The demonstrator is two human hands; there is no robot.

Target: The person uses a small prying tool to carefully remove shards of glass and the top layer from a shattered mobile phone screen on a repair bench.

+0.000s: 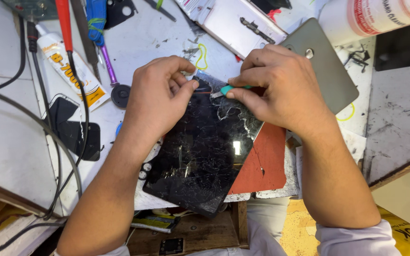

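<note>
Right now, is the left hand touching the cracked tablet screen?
Touching. The head view shows the left hand with its thumb tip pressed on the top edge of the cracked tablet screen, no gap visible.

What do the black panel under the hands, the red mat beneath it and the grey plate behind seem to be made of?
The black panel looks like glossy glass: it mirrors a light and is webbed with fine cracks. The red mat looks like matte rubber or silicone, dull and thin, though that is uncertain. The grey plate looks like brushed metal or painted plastic, smooth with rounded corners; the look leaves it open.
</note>
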